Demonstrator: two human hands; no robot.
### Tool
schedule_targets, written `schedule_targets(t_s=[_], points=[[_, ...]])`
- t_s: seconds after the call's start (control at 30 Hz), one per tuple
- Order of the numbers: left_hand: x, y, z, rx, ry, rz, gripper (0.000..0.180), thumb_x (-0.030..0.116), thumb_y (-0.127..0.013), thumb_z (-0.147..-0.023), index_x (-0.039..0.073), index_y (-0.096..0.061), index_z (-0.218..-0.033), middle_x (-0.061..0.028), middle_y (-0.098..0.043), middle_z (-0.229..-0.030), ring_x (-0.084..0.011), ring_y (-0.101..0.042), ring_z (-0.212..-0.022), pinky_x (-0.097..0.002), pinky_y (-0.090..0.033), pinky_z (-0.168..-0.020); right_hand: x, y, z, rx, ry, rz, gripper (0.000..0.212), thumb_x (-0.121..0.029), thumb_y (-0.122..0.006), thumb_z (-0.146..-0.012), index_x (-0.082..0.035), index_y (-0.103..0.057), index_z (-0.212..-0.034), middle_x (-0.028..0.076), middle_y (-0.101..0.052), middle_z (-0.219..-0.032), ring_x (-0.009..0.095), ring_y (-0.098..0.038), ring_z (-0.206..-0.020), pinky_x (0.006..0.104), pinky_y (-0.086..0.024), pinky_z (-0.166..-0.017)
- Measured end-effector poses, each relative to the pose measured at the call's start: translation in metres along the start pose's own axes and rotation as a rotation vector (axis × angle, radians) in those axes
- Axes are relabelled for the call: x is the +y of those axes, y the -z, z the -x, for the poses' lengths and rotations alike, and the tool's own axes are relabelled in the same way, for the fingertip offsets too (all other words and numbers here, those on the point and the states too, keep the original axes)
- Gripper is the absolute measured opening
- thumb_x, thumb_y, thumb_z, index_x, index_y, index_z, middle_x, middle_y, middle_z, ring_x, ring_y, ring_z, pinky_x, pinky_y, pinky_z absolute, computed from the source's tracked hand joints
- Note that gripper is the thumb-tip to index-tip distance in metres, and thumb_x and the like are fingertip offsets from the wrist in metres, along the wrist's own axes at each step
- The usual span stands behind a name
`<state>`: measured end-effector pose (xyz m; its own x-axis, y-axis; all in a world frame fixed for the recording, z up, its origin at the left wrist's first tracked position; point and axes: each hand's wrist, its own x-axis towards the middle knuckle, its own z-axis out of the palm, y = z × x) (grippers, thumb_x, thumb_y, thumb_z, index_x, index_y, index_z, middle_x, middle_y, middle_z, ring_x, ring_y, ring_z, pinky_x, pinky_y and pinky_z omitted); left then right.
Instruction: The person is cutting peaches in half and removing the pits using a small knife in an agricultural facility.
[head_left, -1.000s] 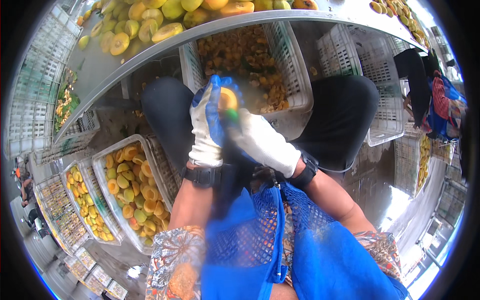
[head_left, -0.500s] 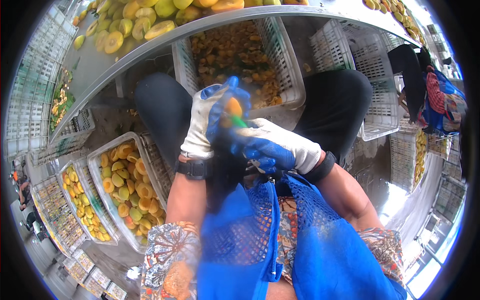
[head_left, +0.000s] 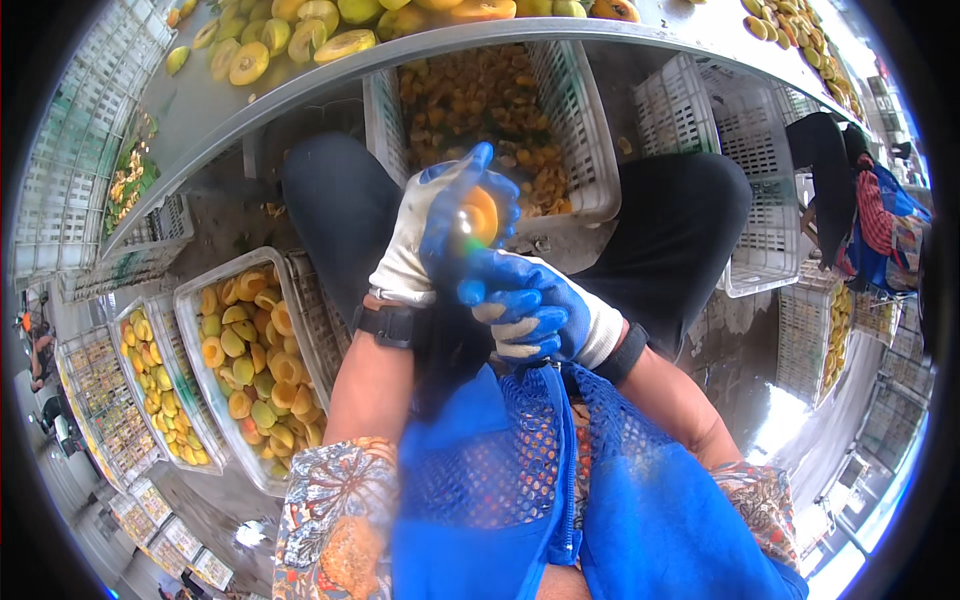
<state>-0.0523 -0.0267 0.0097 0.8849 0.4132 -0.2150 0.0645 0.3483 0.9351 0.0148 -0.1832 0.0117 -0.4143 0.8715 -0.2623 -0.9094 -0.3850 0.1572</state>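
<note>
Over my lap, my left hand (head_left: 430, 220), in a white work glove coated blue, is closed round a yellow-orange halved fruit (head_left: 482, 213), which looks like a peach half. Its cut face points up and to the right, with the glove's fingers curled behind it. Close below, my right hand (head_left: 545, 312), gloved the same way, is closed in a fist round a small tool with a green handle (head_left: 470, 243). The tool's shiny tip reaches the fruit's cut face. Blur and the fingers hide the tool's exact shape.
A metal table (head_left: 420, 48) edge runs above my knees, heaped with halved fruit (head_left: 300, 40). Beneath it, a white crate (head_left: 597, 140) holds peelings and scraps. Fruit-filled crates (head_left: 250, 360) stand at my left. Stacked crates (head_left: 745, 160) and another person (head_left: 880, 210) are at the right.
The fruit's cut face has turned more toward view in my left hand. My right hand has rolled, showing its curled fingers, and the green handle is now mostly hidden. The view has shifted slightly.
</note>
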Motion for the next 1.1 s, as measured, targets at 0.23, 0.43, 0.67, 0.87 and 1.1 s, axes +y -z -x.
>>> schedule_targets(t_s=[0.23, 0.43, 0.67, 0.87, 1.1], points=[[-0.017, 0.004, -0.021, 0.193, 0.211, 0.413, 0.049, 0.048, -0.055, -0.094, 0.001, -0.064, -0.100, -0.0122, -0.067, -0.082, -0.0219, -0.066, -0.071, -0.0335, -0.056, -0.066, 0.000, 0.011, -0.015, -0.310, 0.045, -0.365, 0.046, -0.035, -0.034, -0.105, 0.002, -0.059, -0.111, -0.006, -0.046, -0.060, 0.005, -0.044, -0.038, 0.0251, -0.036, -0.035], [-0.058, 0.023, -0.028, 0.377, -0.285, -0.017, 0.051, 0.048, -0.051, -0.095, 0.000, -0.061, -0.110, -0.0144, -0.066, -0.101, -0.0244, -0.066, -0.086, -0.0379, -0.058, -0.076, -0.010, -0.004, 0.001, -0.287, 0.203, -0.141, 0.048, -0.037, -0.033, -0.105, 0.004, -0.057, -0.109, -0.001, -0.051, -0.065, 0.005, -0.043, -0.037, 0.0249, -0.038, -0.037], [-0.013, 0.020, -0.027, 0.065, 0.092, 1.112, 0.061, 0.050, -0.052, -0.094, -0.001, -0.053, -0.128, -0.0186, -0.060, -0.124, -0.0316, -0.057, -0.117, -0.0444, -0.047, -0.100, -0.053, -0.042, 0.023, 0.424, 0.486, 0.642, 0.037, -0.037, -0.050, -0.100, -0.001, -0.059, -0.100, -0.002, -0.045, -0.059, 0.004, -0.037, -0.037, 0.0205, -0.031, -0.036], [-0.007, 0.014, -0.015, 0.261, -0.140, 0.842, 0.045, 0.026, -0.055, -0.096, -0.001, -0.050, -0.130, -0.0186, -0.059, -0.126, -0.0320, -0.058, -0.116, -0.0395, -0.055, -0.089, -0.065, 0.002, -0.006, 1.114, 0.595, 1.690, 0.032, -0.031, -0.054, -0.096, 0.000, -0.054, -0.095, 0.015, -0.061, -0.069, 0.027, -0.061, -0.056, 0.0402, -0.047, -0.052], [0.043, 0.097, 0.041, 0.320, -0.473, 0.912, 0.044, 0.024, -0.056, -0.095, -0.004, -0.051, -0.128, -0.0213, -0.052, -0.134, -0.0365, -0.049, -0.126, -0.0519, -0.038, -0.109, -0.063, 0.045, -0.006, 1.220, 0.295, 1.831, 0.041, -0.037, -0.054, -0.093, -0.001, -0.056, -0.111, 0.026, -0.064, -0.102, 0.044, -0.059, -0.099, 0.0484, -0.045, -0.082]])
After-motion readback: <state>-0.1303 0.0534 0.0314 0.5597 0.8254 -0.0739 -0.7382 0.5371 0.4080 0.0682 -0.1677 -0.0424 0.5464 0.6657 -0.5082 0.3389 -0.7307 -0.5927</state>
